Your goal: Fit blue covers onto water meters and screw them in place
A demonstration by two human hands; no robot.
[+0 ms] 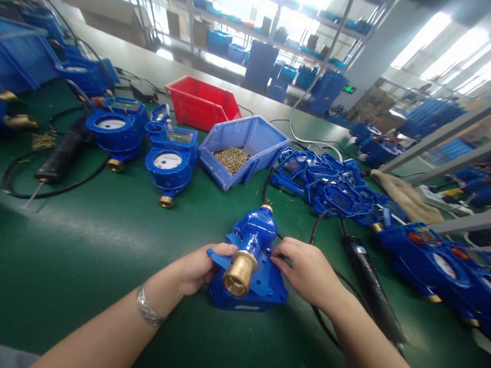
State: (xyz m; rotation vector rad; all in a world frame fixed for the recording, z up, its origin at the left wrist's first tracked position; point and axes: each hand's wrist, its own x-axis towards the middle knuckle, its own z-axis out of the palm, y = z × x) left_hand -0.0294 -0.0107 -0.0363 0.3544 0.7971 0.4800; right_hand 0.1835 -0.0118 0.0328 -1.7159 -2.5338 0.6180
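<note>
In front of me a blue water meter [256, 228] with a threaded brass end lies turned over on the green table. My left hand [203, 269] grips its left side, the thumb on a flat blue plastic bracket [220, 259] that sits against the meter's body. On the right side, my right hand [301, 268] has its fingertips pinched together at the bracket's edge; anything small between them is hidden. A light blue bin [257, 146] of small brass screws [232, 159] stands beyond the meter, with a few loose screws [269, 201] on the table nearby.
Two upright water meters [169, 161] [117, 125] stand at the left. A black electric screwdriver [63, 149] lies left, another screwdriver [371, 287] right, both with cables. Blue plastic covers [330, 182] are piled right, beside more meters [433, 262]. A red bin [204, 103] stands behind.
</note>
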